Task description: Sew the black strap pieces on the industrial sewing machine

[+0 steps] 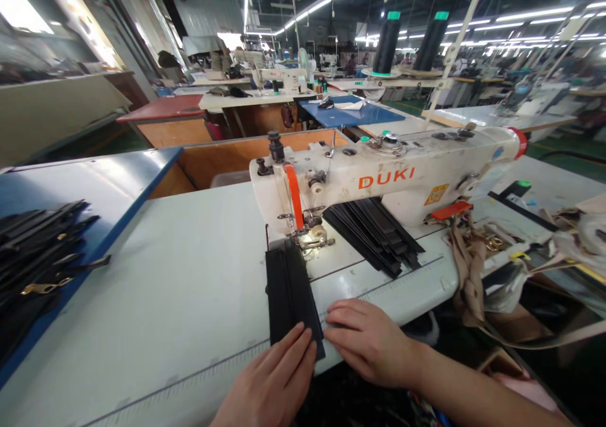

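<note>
We judge the step in hand to be guiding a black fabric panel [288,282] through the DUKI sewing machine [392,174]. The panel lies flat in the lower middle of the frame, its far end at the needle area beneath the orange guard [294,196]; we cannot tell whether the presser foot is down on it. The left hand [279,376] rests on the near end, fingers extended and close together, pressing rather than gripping. The right hand [364,338] has bent fingers with their tips at the panel's right edge; we cannot tell whether they pinch it.

As we see it, the next move calls for light, even guidance away from us, keeping the long edges straight and the fingers well short of the needle.

For room, we find the white desk [203,269] bare across the left centre, up to the blue-edged desk [142,174] at far left. The near edge, with its printed ruler [189,381], runs just under the hands. Right of centre, a fan of black strips [374,234] lies under the machine arm, and tan straps [466,263] crowd the right, so sideways movement is tighter there.
</note>
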`<state>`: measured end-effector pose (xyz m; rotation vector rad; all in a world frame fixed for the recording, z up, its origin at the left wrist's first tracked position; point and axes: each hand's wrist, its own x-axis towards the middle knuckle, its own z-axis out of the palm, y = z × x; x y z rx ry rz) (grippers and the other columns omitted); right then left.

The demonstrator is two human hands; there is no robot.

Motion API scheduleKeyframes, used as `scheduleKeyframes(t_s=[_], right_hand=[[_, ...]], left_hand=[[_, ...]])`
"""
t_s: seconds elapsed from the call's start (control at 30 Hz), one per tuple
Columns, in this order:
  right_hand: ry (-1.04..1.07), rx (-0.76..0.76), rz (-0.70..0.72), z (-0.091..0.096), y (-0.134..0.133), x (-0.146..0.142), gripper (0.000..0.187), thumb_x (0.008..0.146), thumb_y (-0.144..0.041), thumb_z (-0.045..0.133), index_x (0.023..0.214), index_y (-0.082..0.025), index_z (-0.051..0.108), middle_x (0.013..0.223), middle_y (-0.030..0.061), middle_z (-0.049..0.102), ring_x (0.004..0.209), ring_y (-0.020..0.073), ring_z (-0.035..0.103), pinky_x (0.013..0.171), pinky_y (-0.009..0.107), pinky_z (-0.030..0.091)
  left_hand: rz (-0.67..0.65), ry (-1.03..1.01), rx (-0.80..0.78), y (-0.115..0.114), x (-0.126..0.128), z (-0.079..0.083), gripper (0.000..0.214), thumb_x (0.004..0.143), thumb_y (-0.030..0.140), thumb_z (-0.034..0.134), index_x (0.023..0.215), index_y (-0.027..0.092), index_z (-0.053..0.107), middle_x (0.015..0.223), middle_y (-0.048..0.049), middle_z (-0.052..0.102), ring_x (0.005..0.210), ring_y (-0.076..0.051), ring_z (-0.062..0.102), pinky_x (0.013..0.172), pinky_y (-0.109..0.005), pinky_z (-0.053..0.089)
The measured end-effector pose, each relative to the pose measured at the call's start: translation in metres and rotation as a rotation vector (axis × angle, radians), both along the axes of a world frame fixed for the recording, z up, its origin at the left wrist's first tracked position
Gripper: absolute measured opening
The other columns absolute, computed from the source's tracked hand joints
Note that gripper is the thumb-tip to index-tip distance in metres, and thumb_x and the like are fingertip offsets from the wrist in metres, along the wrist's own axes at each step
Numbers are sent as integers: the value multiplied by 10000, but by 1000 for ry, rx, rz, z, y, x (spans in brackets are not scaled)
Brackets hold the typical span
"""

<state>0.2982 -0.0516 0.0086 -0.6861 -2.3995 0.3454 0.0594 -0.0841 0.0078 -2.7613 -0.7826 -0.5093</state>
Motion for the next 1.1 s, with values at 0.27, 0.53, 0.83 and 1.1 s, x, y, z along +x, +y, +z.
scheduleKeyframes(t_s=[0.27, 0.53, 0.83, 1.1], right_hand=[[13, -6, 20, 0, 1, 0, 207, 903, -144, 458, 1031, -127, 621, 1005, 121, 643, 1032, 216, 556, 931, 358, 483], [0, -8, 28, 0, 2, 1, 215, 903, -146, 459, 1056, -135, 609, 1001, 120, 644, 1034, 215, 558, 922, 363, 489], [-8, -3, 46, -1, 2, 2, 230, 887, -139, 469, 1079, -132, 596, 1017, 126, 643, 1046, 215, 550, 942, 368, 482], [13, -33, 49, 1, 2, 2, 242, 888, -119, 449, 1083, -136, 591, 1006, 126, 643, 1027, 222, 560, 920, 369, 496]], left_hand=[[36, 45, -35, -7, -4, -15, 433, 871, 48, 340, 1225, 141, 574, 1310, -97, 576, 1271, -249, 472, 960, -331, 497], [33, 18, 1, -4, 0, -8, 389, 907, 71, 338, 1182, 140, 604, 1253, -84, 614, 1245, -230, 498, 945, -294, 495], [74, -42, 0, -4, 4, -12, 374, 940, 119, 324, 1179, 175, 606, 1236, -63, 625, 1208, -201, 528, 955, -283, 468], [76, -96, -8, -4, 6, -11, 410, 977, 144, 262, 1117, 178, 646, 1216, -56, 638, 1187, -199, 546, 914, -268, 495]])
